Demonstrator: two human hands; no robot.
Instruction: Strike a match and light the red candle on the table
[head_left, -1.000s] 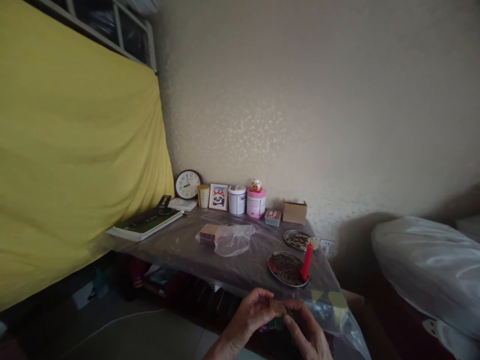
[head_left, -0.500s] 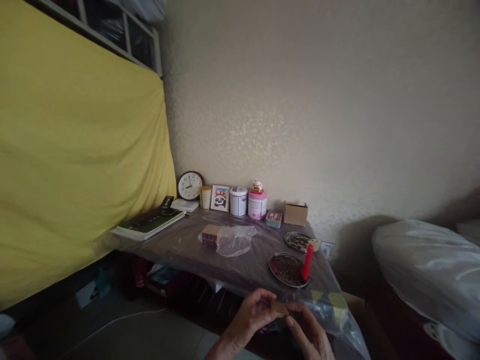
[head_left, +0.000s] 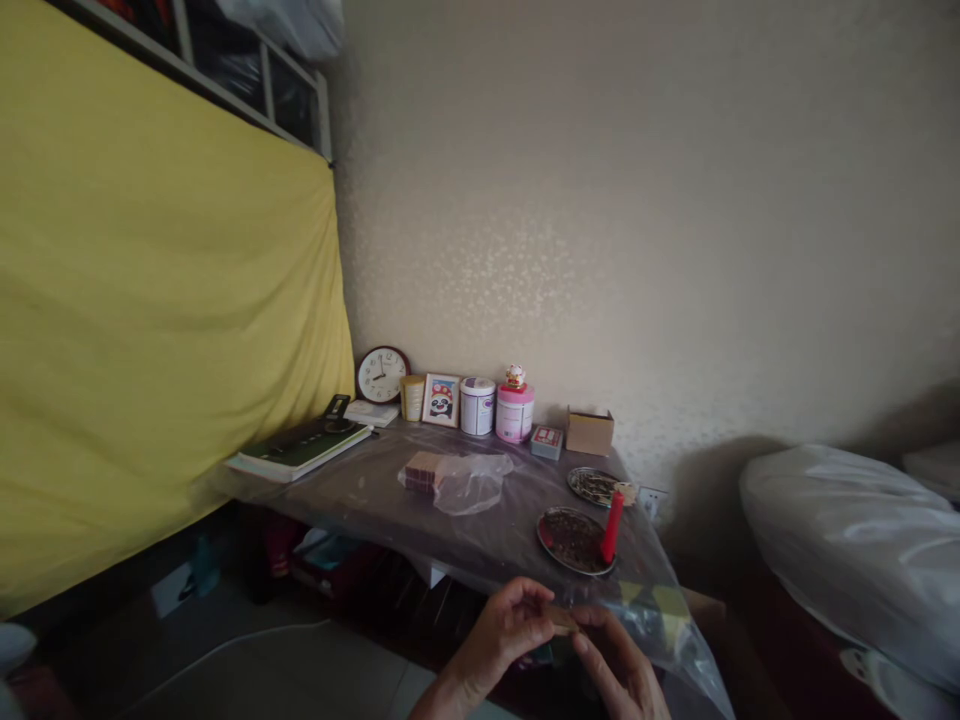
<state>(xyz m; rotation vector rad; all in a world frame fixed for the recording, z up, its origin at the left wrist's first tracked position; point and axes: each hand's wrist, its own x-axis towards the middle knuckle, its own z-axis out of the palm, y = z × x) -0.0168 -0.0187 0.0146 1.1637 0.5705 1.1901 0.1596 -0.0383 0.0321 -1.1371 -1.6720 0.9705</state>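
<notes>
Both my hands are low in the view, in front of the table's near edge. My left hand (head_left: 501, 635) and my right hand (head_left: 619, 668) pinch a small tan paper piece (head_left: 560, 620) between their fingertips. Just beyond them a red candle (head_left: 612, 526) stands upright on a round metal plate (head_left: 573, 540) of dark debris. A second metal plate (head_left: 594, 485) lies farther back.
The table (head_left: 360, 495) is covered with clear plastic. On it lie a stack of brown paper in a plastic bag (head_left: 459, 478), a green book (head_left: 300, 449), a clock (head_left: 382, 374), a framed picture (head_left: 441, 399), two tins (head_left: 495, 407) and a cardboard box (head_left: 589, 431). A yellow curtain (head_left: 150, 330) hangs left; a plastic-covered bundle (head_left: 855, 540) sits right.
My fingers have shifted slightly on the paper piece, which now shows more edge-on. The view has drifted a little to the left and up.
</notes>
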